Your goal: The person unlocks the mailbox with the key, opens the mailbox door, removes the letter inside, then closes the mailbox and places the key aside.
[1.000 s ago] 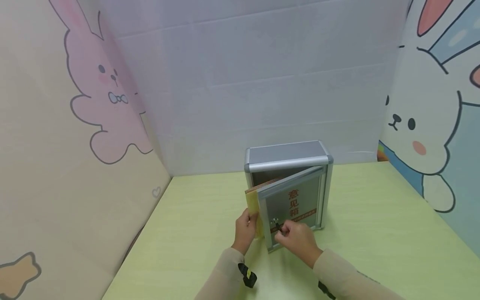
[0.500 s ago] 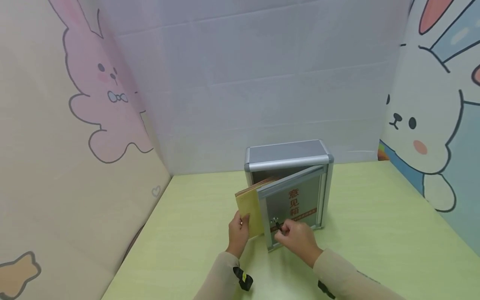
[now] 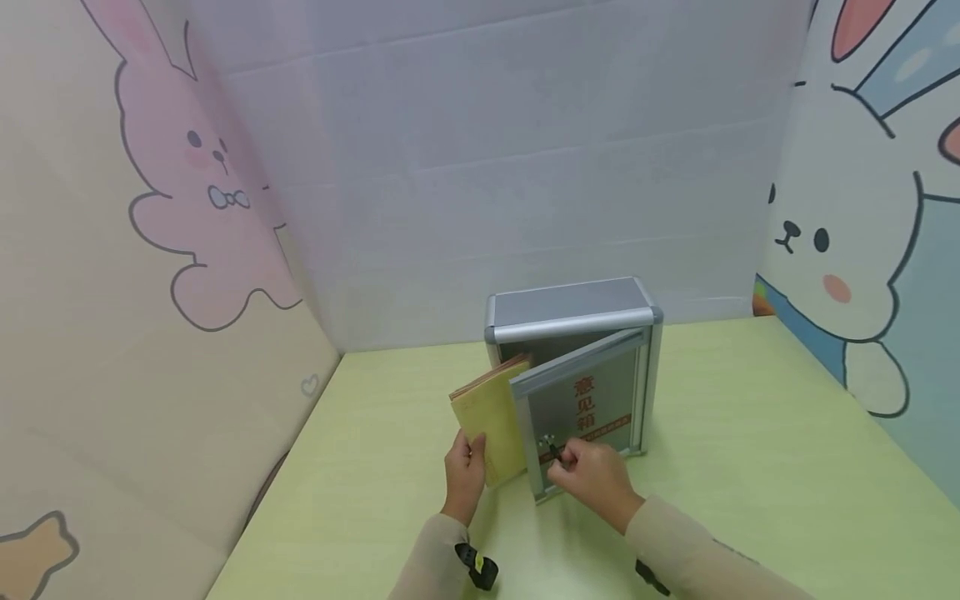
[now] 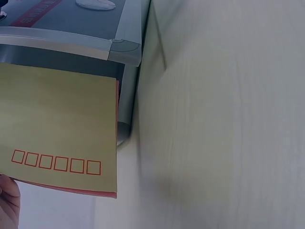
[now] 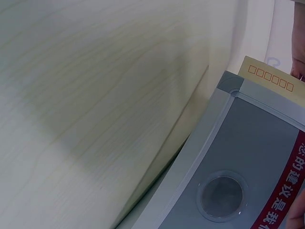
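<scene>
My left hand (image 3: 465,479) grips a stack of yellow envelopes (image 3: 491,421) by its left edge, thumb on the front face. The stack stands tilted, most of it outside the silver suggestion box (image 3: 573,307); its far edge is still behind the partly open door (image 3: 618,387). In the left wrist view, red squares line the front envelope (image 4: 57,109), and reddish edges show behind it. My right hand (image 3: 596,479) pinches a black-headed key (image 3: 556,452) at the door's lock. Only part of that hand (image 5: 296,214) appears in the right wrist view.
The box stands on a pale yellow-green table (image 3: 390,450) near the back wall (image 3: 480,167). Cartoon-printed side walls flank it. Red writing and a round clear disc (image 5: 221,196) are on the door's front.
My left hand has moved left, drawing the envelopes out of the box, so much more of their front shows. My right hand stays at the key, and the door has hardly moved.
</scene>
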Motion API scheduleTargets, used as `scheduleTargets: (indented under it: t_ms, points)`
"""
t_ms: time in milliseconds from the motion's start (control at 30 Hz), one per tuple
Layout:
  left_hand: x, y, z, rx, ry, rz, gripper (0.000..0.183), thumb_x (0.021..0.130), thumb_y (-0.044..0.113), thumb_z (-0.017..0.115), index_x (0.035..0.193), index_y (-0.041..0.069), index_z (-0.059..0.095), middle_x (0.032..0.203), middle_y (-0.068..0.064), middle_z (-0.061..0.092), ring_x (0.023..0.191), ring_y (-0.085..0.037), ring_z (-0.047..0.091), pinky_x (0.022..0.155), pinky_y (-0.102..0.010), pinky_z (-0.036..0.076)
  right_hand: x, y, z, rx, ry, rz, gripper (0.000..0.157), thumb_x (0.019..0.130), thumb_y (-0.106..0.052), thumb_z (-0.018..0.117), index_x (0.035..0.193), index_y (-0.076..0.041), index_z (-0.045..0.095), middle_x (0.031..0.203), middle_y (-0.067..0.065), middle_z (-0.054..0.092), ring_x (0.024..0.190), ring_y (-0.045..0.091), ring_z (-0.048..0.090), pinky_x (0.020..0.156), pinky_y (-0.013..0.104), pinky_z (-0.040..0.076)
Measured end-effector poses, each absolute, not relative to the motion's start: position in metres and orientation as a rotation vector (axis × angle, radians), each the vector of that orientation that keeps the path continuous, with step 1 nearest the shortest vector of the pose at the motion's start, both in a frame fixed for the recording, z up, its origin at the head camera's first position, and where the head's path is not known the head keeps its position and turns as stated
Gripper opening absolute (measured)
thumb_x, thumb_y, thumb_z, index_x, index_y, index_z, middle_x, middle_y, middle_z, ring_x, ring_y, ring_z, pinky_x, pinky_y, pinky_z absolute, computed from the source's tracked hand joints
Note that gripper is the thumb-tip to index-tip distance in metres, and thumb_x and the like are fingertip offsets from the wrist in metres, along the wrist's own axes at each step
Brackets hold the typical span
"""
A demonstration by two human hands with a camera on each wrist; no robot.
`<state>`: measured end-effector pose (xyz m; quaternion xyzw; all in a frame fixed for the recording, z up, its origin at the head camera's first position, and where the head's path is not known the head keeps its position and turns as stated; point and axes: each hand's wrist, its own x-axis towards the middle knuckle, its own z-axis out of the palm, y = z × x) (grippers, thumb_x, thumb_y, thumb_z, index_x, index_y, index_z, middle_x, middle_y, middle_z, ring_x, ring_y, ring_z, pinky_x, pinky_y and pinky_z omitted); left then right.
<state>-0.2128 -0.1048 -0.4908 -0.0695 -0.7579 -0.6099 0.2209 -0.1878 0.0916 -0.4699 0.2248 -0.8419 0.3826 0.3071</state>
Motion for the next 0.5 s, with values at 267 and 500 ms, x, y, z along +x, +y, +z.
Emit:
scheduleTargets:
  t_ms: [267, 500]
  points:
    - [-0.201, -0.105, -0.475, -0.142, -2.105, -1.718, 0.014, 0.097, -0.003, 0.049, 0.104, -0.013, 0.054, 0.09, -0.03, 0.064, 0.078, -0.04, 0.066, 0.066, -0.044, 0.054, -0.188, 0.092, -0.469, 0.586, -2.252, 1.017, 0.025, 0.064, -0.007, 0.061, 0.057, -0.019, 0.041, 0.051, -0.02, 0.028, 0.048, -0.01, 0.018, 0.043, 0.014, 0.018]
    - [-0.212, -0.113, -0.501, -0.111, -2.081, -1.693, 0.014, 0.097, 0.0, 0.049, 0.105, -0.011, 0.055, 0.092, -0.027, 0.066, 0.078, -0.034, 0.068, 0.066, -0.036, 0.055, -0.188, 0.093, -0.467, 0.608, -2.231, 0.994, 0.024, 0.064, -0.007, 0.061, 0.057, -0.02, 0.042, 0.05, -0.019, 0.03, 0.049, -0.01, 0.018, 0.043, 0.014, 0.019]
